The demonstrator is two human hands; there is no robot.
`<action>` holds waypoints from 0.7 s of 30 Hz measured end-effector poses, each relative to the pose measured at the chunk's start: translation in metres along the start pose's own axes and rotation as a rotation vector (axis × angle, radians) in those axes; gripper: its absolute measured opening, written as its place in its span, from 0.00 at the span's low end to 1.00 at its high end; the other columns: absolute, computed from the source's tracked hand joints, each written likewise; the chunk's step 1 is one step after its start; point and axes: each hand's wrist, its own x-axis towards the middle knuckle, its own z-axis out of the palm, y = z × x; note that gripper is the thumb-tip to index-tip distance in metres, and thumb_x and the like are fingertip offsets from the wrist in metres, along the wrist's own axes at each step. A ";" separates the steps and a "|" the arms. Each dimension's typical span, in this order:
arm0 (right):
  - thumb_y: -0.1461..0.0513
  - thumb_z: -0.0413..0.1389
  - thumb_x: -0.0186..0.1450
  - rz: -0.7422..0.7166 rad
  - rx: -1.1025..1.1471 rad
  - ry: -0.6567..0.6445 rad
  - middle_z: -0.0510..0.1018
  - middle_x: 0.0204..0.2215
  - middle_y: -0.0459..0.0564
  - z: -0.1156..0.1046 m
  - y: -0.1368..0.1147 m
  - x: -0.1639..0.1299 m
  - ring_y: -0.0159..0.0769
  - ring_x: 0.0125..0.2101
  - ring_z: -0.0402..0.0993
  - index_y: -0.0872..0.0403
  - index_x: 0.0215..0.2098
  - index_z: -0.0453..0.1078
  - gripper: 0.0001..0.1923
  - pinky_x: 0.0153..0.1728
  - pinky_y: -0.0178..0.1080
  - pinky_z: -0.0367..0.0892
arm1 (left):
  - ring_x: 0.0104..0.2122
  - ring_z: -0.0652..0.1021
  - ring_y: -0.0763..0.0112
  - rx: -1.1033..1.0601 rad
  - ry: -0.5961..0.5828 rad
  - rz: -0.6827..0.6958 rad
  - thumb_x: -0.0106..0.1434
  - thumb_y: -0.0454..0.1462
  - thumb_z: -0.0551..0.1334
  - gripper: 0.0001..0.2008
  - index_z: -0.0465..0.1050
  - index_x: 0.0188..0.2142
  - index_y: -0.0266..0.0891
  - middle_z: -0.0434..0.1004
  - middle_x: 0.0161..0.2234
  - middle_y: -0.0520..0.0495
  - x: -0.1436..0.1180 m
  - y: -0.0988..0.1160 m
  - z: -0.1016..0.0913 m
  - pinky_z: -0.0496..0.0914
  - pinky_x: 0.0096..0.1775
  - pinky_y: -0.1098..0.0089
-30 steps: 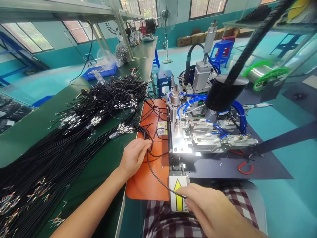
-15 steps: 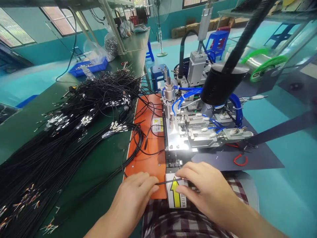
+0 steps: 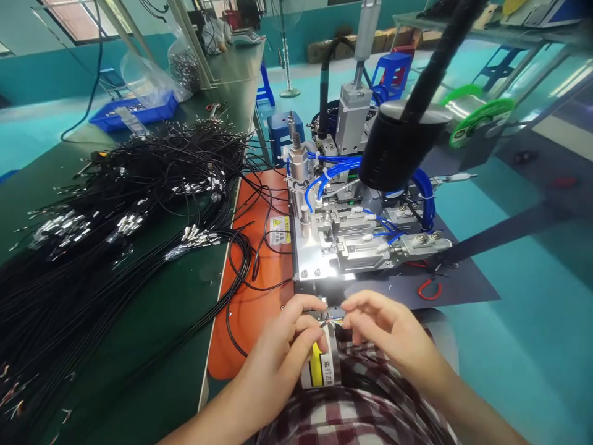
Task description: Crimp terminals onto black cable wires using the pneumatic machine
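Close together at the front of the machine, my left hand (image 3: 296,346) and my right hand (image 3: 389,327) work on one cable. Thin, light-coloured wires (image 3: 330,321) show in the small gap between them. The fingers of my left hand are curled around the cable, hiding its black jacket. On the other side, the bent fingers of my right hand pinch at the wire ends, and the exact contact is hidden. Below lies a white label with a yellow arrow (image 3: 317,366). Just beyond my hands stands the metal machine (image 3: 319,262) with its cylinders and blue air tubes.
On the green bench (image 3: 152,321) at left lie large bundles of black cables (image 3: 157,161). Several looped cables cross the orange plate (image 3: 269,287). A black cylinder on an arm (image 3: 398,148) overhangs the machine. Red-handled pliers (image 3: 430,289) lie at right.
The black cable stretched between my hands is out of sight, and thin wires show there instead. My hands have come closer together and lifted slightly. The whole view has shifted.
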 end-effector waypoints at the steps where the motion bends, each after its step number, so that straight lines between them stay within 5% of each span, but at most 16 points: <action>1: 0.52 0.59 0.59 0.009 0.048 -0.017 0.73 0.23 0.44 0.001 -0.001 0.000 0.31 0.21 0.69 0.54 0.31 0.70 0.14 0.26 0.36 0.65 | 0.21 0.61 0.77 -0.042 -0.014 -0.010 0.68 0.43 0.52 0.15 0.60 0.52 0.44 0.71 0.28 0.53 0.001 -0.002 0.000 0.56 0.22 0.75; 14: 0.55 0.60 0.61 0.110 0.450 -0.153 0.70 0.22 0.42 0.012 0.016 0.005 0.23 0.19 0.60 0.58 0.29 0.69 0.14 0.23 0.30 0.54 | 0.20 0.58 0.78 -0.221 -0.044 -0.049 0.68 0.41 0.53 0.17 0.62 0.56 0.45 0.66 0.24 0.54 0.001 -0.007 0.001 0.52 0.21 0.75; 21: 0.54 0.62 0.58 0.017 0.250 0.074 0.69 0.19 0.41 0.015 0.020 0.000 0.26 0.19 0.63 0.56 0.31 0.70 0.13 0.23 0.31 0.59 | 0.23 0.61 0.78 -0.219 0.001 -0.016 0.68 0.39 0.54 0.16 0.63 0.54 0.46 0.65 0.25 0.54 -0.001 -0.006 0.002 0.56 0.23 0.77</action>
